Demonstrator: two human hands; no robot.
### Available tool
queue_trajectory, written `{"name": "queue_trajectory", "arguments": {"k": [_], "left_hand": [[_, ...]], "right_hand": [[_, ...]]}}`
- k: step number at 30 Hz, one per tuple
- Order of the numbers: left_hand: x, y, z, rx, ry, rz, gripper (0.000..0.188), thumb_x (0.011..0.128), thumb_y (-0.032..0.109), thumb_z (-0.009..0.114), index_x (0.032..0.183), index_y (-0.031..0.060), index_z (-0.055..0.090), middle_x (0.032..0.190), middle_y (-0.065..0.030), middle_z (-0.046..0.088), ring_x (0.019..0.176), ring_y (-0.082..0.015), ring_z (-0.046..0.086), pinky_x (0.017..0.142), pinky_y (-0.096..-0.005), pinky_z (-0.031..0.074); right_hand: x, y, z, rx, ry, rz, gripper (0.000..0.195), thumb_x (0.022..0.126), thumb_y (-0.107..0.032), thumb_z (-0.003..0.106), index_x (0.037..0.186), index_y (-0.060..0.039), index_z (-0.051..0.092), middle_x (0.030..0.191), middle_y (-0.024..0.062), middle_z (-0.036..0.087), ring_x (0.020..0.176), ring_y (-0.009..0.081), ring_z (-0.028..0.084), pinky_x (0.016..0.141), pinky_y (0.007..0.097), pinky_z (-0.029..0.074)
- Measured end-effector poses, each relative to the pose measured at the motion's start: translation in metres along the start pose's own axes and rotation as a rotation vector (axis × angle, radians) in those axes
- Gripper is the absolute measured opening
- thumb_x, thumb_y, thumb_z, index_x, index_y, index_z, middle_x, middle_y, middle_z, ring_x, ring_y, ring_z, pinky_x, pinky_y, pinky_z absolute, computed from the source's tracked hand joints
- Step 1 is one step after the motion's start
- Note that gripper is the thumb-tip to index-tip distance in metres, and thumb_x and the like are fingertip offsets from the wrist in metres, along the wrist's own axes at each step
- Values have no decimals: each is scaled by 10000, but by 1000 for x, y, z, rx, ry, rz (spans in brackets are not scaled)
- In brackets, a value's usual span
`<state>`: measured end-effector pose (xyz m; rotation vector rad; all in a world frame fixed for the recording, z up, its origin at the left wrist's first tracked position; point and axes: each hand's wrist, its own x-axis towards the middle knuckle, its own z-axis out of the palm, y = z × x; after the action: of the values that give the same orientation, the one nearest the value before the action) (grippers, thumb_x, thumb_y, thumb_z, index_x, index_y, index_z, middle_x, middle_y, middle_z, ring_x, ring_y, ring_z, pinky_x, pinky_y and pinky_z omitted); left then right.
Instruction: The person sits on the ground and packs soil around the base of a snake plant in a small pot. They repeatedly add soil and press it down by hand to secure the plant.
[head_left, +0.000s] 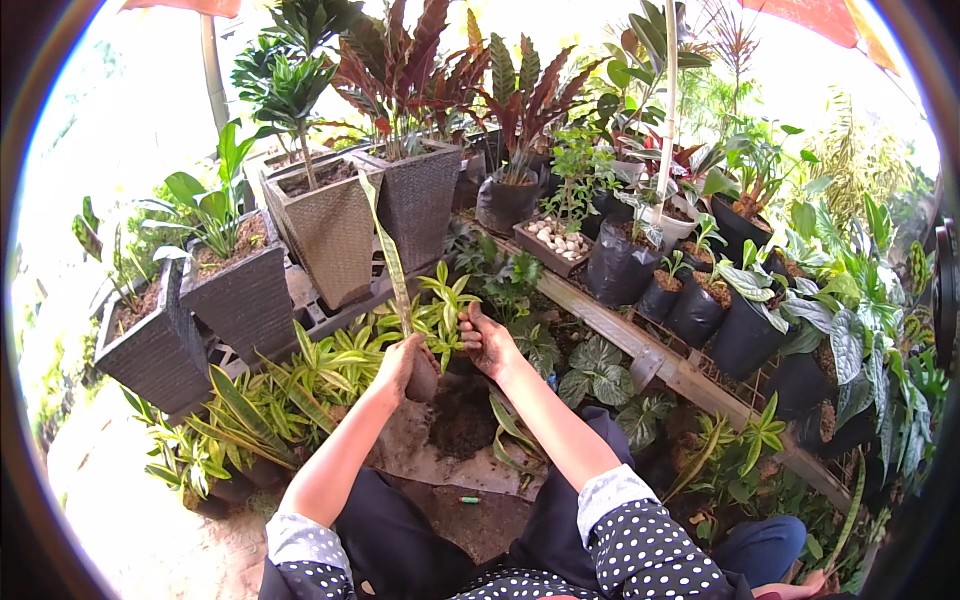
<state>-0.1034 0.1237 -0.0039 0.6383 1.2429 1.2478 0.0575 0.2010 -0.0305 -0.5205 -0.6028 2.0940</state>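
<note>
My left hand (403, 372) is closed around a small dark plant bag (424, 381). A single tall snake plant leaf (390, 259) with pale edges rises from it, leaning slightly left. My right hand (487, 343), soiled at the fingers, is raised just to the right of the bag with its fingers curled. Whether anything lies inside them is hidden. Behind both hands stand yellow-green variegated plants (448, 300). Below them a heap of dark soil (459, 426) lies on a pale sheet (401, 446). Cut or loose snake plant leaves (512, 435) are right of the soil.
Tall textured planters (322, 232) stand at the left and back. On the right, a metal rack rail (600, 319) carries several black plant bags (622, 259). A small green tube-like object (469, 499) lies on the ground. Another person's knee (765, 546) and hand (806, 586) show at lower right.
</note>
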Motion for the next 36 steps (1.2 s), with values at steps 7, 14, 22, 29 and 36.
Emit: {"name": "queue_trajectory", "arguments": {"k": [7, 14, 22, 29, 36], "left_hand": [[6, -3, -1, 35, -31, -4, 299, 885, 279, 482, 719, 31, 497, 593, -124, 541, 496, -262, 581, 471, -380, 494], [4, -3, -2, -11, -28, -21, 324, 874, 288, 492, 705, 12, 515, 588, -129, 548, 498, -260, 573, 499, -371, 497], [1, 0, 4, -9, -32, -27, 341, 878, 312, 481, 725, 11, 518, 595, -135, 556, 502, -269, 578, 505, -372, 500], [9, -5, 3, -21, -30, -17, 327, 892, 296, 481, 743, 7, 518, 608, -130, 550, 520, -256, 574, 512, -371, 499], [14, -9, -2, 9, -15, -16, 321, 887, 304, 464, 746, 19, 509, 613, -142, 550, 532, -271, 578, 517, -389, 489]], "right_hand": [[-4, -4, 2, -17, 98, 2, 607, 861, -636, 405, 511, -188, 191, 470, -47, 161, 388, 105, 164, 393, 264, 108], [-6, -7, 13, 99, -113, 113, 241, 867, -291, 483, 681, -140, 455, 587, -21, 361, 494, 123, 340, 449, 258, 273], [-4, -3, 1, -89, -246, -9, 262, 887, -209, 565, 1093, -47, 550, 925, 16, 572, 714, 100, 511, 627, 240, 444], [-7, -3, 1, -314, -92, -93, 296, 915, -254, 542, 1038, 12, 583, 851, 80, 641, 730, 139, 603, 677, 268, 500], [-19, -7, 11, -265, -57, -84, 281, 923, -267, 525, 1029, -13, 579, 856, 71, 636, 724, 153, 611, 672, 286, 503]]}}
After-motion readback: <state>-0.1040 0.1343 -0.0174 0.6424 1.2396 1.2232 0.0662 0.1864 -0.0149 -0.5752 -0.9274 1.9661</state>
